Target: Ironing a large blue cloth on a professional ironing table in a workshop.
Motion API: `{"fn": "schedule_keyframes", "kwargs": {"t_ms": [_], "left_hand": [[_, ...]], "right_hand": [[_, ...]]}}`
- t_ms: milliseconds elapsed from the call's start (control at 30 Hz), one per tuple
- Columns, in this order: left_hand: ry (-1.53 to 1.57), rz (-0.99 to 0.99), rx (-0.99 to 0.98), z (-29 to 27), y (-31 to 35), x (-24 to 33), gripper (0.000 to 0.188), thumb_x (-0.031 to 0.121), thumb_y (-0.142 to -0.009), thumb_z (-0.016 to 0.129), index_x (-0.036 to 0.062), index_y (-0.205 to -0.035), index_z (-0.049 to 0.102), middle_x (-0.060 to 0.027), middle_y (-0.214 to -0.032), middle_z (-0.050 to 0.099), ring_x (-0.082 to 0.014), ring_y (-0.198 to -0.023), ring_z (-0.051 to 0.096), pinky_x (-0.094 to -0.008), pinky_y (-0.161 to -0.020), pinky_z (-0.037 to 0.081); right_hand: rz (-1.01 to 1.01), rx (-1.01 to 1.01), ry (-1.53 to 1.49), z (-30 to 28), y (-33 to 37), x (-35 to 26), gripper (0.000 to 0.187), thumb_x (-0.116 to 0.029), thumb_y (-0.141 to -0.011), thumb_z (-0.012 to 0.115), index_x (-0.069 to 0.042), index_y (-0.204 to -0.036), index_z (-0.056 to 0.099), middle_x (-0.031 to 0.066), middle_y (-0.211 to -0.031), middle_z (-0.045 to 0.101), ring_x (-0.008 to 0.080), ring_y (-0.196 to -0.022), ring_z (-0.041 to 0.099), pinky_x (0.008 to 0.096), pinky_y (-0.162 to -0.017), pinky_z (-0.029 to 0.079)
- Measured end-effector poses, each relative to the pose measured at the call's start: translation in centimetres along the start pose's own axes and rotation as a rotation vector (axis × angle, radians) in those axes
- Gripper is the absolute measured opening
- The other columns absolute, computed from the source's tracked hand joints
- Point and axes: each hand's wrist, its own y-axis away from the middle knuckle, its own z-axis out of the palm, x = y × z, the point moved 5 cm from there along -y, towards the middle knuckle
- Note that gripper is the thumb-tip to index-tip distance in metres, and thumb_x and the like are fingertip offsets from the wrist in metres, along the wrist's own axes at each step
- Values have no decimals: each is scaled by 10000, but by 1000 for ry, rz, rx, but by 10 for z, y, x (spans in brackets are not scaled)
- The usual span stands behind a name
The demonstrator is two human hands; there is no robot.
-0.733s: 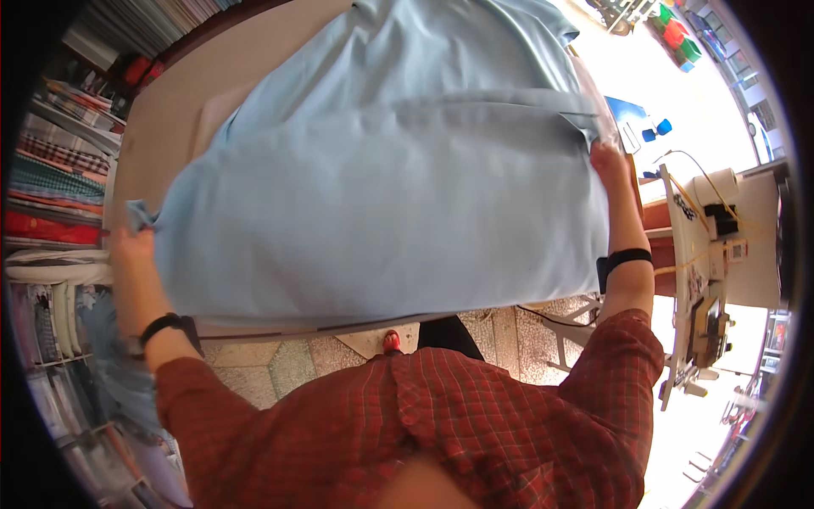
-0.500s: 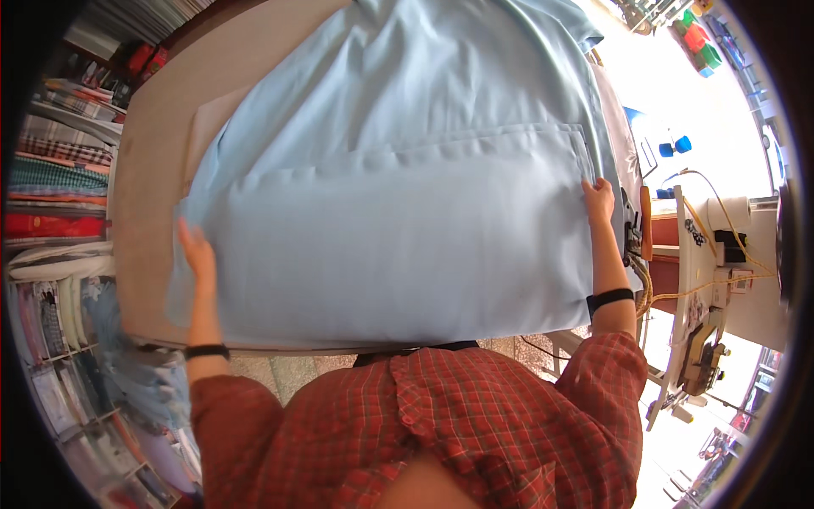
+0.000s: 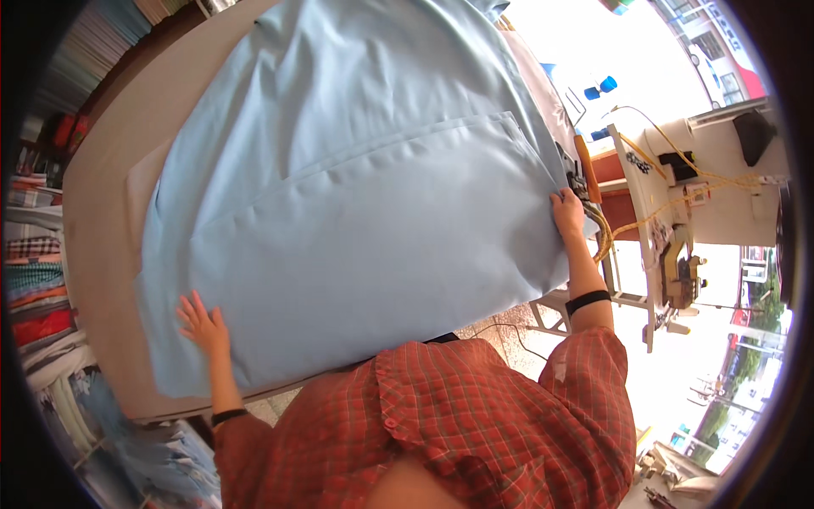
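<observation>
Pale-blue smooth cloth lies doubled on the broad beige counter, probably best flattened with even strokes, left hand fingers spread over it, right hand fingers bent at its edge, pinch unclear.

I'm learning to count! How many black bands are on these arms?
2: left black band below the left hand, right black band below the right hand. Sleeves could hide more.

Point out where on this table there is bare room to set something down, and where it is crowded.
Bare: the strip of table between the blue cloth and the folded fabrics at left. The cloth covers most of the rest. Crowded: beside the right hand, with an orange bar and yellow cord.
</observation>
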Motion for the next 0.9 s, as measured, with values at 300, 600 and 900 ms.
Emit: {"fn": "schedule_keyframes", "kwargs": {"t_ms": [300,600,900], "left_hand": [[80,147,56,-4,1,3,662,397,-913,552,258,-1505,291,-126,-1596,127,-391,-1457,98,-705,-1058,117],[93,378,172,-38,-15,84,658,379,-900,581,184,-1483,345,-160,-1574,188,-412,-1450,104,-626,-1109,115],[380,813,31,-97,7,421,728,289,-821,683,162,-1466,370,-171,-1535,284,-393,-1433,195,-589,-1134,137]], "right_hand": [[-8,-96,26,12,45,87,485,-465,-860,606,-11,-1030,641,222,-941,674,386,-929,641,442,-814,495],[29,214,216,-78,9,58,408,-446,-860,628,-48,-934,577,166,-821,682,352,-819,668,476,-681,513],[-219,209,199,-91,-73,24,663,-495,-732,753,20,-1113,579,211,-1079,644,348,-1024,621,453,-835,494]]}}
